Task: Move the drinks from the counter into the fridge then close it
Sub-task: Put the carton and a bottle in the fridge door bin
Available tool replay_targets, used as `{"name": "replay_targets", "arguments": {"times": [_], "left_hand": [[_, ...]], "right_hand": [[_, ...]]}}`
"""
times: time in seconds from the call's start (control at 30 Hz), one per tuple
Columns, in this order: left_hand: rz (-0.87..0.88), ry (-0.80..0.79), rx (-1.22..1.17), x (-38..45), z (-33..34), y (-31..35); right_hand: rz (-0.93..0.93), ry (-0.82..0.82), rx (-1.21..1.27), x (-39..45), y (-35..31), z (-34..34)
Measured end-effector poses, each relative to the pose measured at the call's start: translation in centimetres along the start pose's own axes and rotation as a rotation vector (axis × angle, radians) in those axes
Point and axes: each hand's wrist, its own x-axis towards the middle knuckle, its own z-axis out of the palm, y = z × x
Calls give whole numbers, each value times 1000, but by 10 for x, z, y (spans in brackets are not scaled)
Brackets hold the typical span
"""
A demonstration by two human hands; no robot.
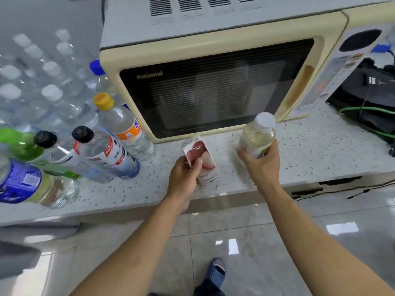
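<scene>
My left hand (184, 175) grips a small white and red drink carton (202, 159) over the speckled counter (310, 150), in front of the microwave. My right hand (261, 164) holds a pale yellow bottle with a white cap (257, 134), tilted a little, just above the counter. More drinks stand at the left of the counter: a clear bottle with an orange cap (121, 122), two black-capped bottles (102, 152), a green bottle (19, 144) and a blue-labelled bottle (25, 184). The fridge is out of view.
A cream microwave (213, 82) fills the back of the counter. Packs of white-capped water bottles (36, 82) are stacked at the far left. A black bag with green cables (367, 107) lies at the right. Glossy floor tiles and my foot (215, 272) are below.
</scene>
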Motion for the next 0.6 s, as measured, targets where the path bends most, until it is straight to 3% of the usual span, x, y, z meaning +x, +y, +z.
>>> {"name": "replay_targets", "arguments": {"times": [0.13,0.23,0.37,0.5,0.6], "left_hand": [[-194,-53,-398,-32,-38,-23],[-283,-31,-557,-58,-67,-38],[-265,-37,-568,-102,-115,-51],[-241,104,-401,-158,-173,-69],[-204,194,-403,-207,-227,-89]], "right_hand": [[13,5,60,-19,-8,10],[59,-64,106,-53,-17,26],[99,-183,163,-114,-33,56],[122,-329,196,-191,-47,96],[95,-437,165,-253,-56,127]]}}
